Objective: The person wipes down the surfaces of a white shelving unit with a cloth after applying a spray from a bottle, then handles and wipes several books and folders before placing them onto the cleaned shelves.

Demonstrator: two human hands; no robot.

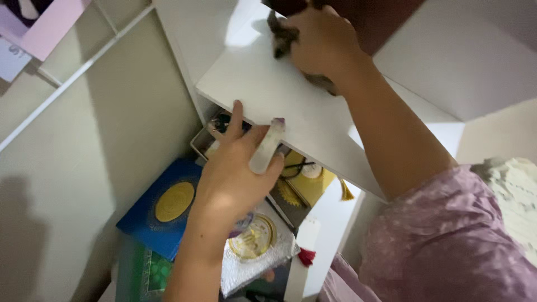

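Note:
My right hand (324, 42) rests on a white shelf board (274, 89) and presses a dark grey cloth (281, 36) against its top; part of the cloth shows under the wrist. My left hand (238, 168) is at the board's front edge, index finger touching the edge. It grips a small pale stick-shaped thing with a purple tip (267, 146). My right arm wears a pink dotted sleeve (447, 240).
Below the shelf sit a blue box with a gold round emblem (165, 207), a silver glittery box with a gold disc (260, 246), a yellow box with a tassel (313, 184) and an open box of small items (215, 131). A beige wall (100, 145) stands left.

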